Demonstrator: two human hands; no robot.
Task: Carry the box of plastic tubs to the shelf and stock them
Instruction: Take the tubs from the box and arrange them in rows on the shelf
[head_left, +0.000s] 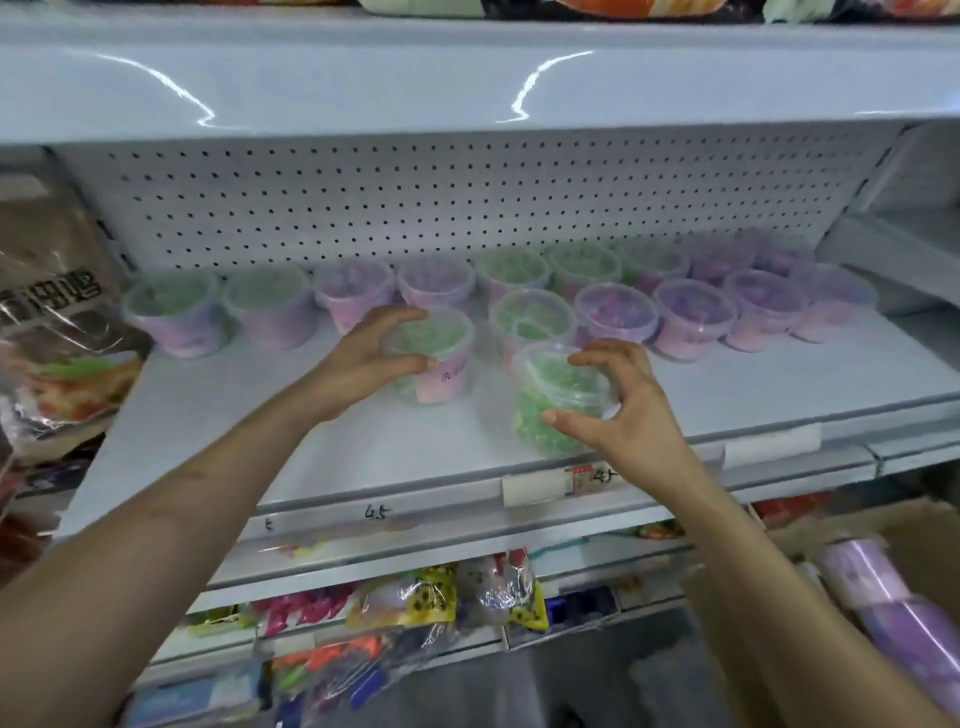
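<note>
My left hand (376, 345) grips the lid rim of a clear tub with green contents and a pink label (441, 364), which stands upright on the white shelf (322, 441). My right hand (618, 400) holds a second green tub (556, 400), tilted toward me near the shelf's front edge, thumb low on its side and fingers curled over the lid. Behind them, several green and purple tubs (691, 317) stand in two rows along the pegboard back. The cardboard box (924, 540) sits at the lower right with purple tubs (893, 608) in it.
A large snack bag (57, 332) leans in from the left of the shelf. Price-tag rail (535, 488) runs along the shelf front. Packaged sweets (415, 603) fill the lower shelves. Another white shelf (467, 83) overhangs above.
</note>
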